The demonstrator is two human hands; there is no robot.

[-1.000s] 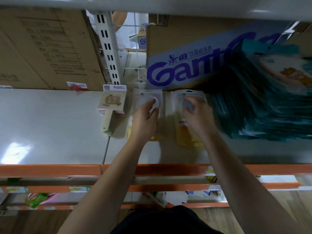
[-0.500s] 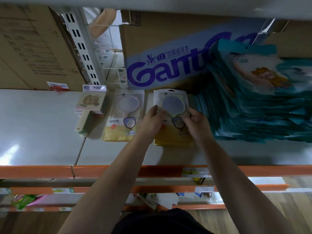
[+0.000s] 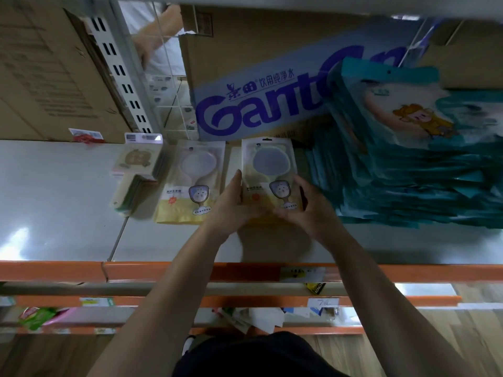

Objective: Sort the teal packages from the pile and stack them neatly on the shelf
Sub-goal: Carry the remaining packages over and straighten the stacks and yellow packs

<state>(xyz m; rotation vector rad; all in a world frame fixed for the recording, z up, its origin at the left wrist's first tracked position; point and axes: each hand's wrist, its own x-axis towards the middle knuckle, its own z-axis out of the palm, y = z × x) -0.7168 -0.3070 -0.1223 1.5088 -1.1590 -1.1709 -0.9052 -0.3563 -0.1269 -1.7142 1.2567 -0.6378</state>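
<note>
Head view, the only one:

- Left hand (image 3: 231,205) and right hand (image 3: 307,210) bracket a yellow pack (image 3: 268,170) on the shelf (image 3: 54,202).
- Left fingers (image 3: 239,176) are straight, pressed flat along the pack's left edge. Right fingers (image 3: 300,183) curl round its right edge, gripping it.
- Can't tell if the pack is lifted or resting on the shelf; motion blur hides its lower end.
- Teal packages (image 3: 408,170) sit directly right of the right hand, just beside it. It's a tall, slumped pile with the top pack tilted, long axes running roughly away from the person.
- Right hand is clearly nearer, so my call is a short sideways reach once it lets go of the yellow pack.
- Edges: a printed box (image 3: 272,104) walls off the back and an orange lip (image 3: 163,270) marks the front.
- A second yellow pack (image 3: 193,183) and beige packs (image 3: 136,167) line up to the left.
- Bare shelf lies far left and in a strip along the front.
- Risk, as I judge it: the pile looks loose, so pulling one pack could slide the rest forward.
</note>
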